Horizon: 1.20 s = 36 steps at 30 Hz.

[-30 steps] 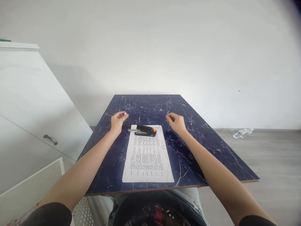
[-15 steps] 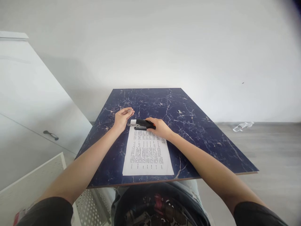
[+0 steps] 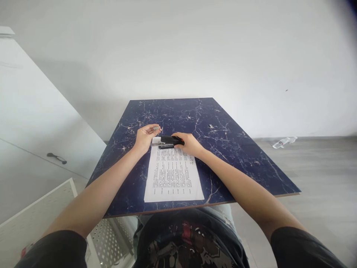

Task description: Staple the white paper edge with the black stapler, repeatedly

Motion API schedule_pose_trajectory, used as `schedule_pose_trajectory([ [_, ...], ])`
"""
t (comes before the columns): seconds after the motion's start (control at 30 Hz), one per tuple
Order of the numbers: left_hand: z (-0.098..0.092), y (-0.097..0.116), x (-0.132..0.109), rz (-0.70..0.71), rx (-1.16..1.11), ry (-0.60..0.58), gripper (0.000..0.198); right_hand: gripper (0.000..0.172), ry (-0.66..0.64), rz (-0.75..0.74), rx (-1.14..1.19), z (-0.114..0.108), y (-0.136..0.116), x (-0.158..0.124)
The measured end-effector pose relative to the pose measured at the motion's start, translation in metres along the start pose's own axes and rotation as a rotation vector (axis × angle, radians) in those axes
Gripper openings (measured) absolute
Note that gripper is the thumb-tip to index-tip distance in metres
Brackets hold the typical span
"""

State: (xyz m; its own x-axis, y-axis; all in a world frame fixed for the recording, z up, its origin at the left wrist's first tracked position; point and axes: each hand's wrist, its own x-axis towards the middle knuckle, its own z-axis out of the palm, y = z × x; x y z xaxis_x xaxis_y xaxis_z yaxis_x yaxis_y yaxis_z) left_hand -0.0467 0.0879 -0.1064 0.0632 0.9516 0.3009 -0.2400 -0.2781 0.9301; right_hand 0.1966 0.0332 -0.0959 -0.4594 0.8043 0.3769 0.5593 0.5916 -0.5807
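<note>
My right hand (image 3: 190, 144) is closed around a black stapler (image 3: 169, 140) lying sideways over the top end of a printed sheet of paper (image 3: 173, 182). A metal part juts from the stapler's left end. Just left of it, raised a little, my left hand (image 3: 145, 138) is closed, pinching a small silvery strip of staples (image 3: 156, 128) between thumb and fingertips. The strip is apart from the stapler. Rows of print run along the paper, which lies flat on the dark blue marbled table (image 3: 223, 160).
On the table's right side lies a small silvery piece (image 3: 210, 126), too small to name. A white cabinet (image 3: 33, 111) with a dark handle (image 3: 57, 158) stands at the left. Crumpled clear plastic (image 3: 284, 142) lies on the floor by the wall. A perforated white panel (image 3: 107, 242) is below left.
The view has tipped slightly, so everything sits a bit higher. My left fingers have turned the staple strip, and more of its side shows. My right hand keeps hold of the stapler.
</note>
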Motion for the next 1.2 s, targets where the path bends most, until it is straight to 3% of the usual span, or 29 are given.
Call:
schedule_pose_trajectory([
  [0.23,0.002,0.006,-0.003,0.054,0.092,0.036,0.037,0.045,0.014,-0.01,-0.025,0.002,0.002,0.0],
  [0.37,0.005,0.011,-0.007,0.055,0.134,0.001,0.038,0.044,0.012,0.002,-0.04,0.0,0.006,0.0],
  [0.67,0.002,0.0,-0.008,0.03,0.259,-0.057,0.045,0.046,0.075,0.056,-0.091,-0.008,0.02,0.0],
  [0.9,0.004,0.005,-0.011,0.132,0.366,-0.059,0.028,0.048,0.076,0.046,-0.089,-0.008,0.021,0.0],
  [1.2,0.004,0.002,-0.015,0.103,0.432,-0.084,0.019,0.047,0.067,0.048,-0.097,-0.01,0.02,-0.001],
])
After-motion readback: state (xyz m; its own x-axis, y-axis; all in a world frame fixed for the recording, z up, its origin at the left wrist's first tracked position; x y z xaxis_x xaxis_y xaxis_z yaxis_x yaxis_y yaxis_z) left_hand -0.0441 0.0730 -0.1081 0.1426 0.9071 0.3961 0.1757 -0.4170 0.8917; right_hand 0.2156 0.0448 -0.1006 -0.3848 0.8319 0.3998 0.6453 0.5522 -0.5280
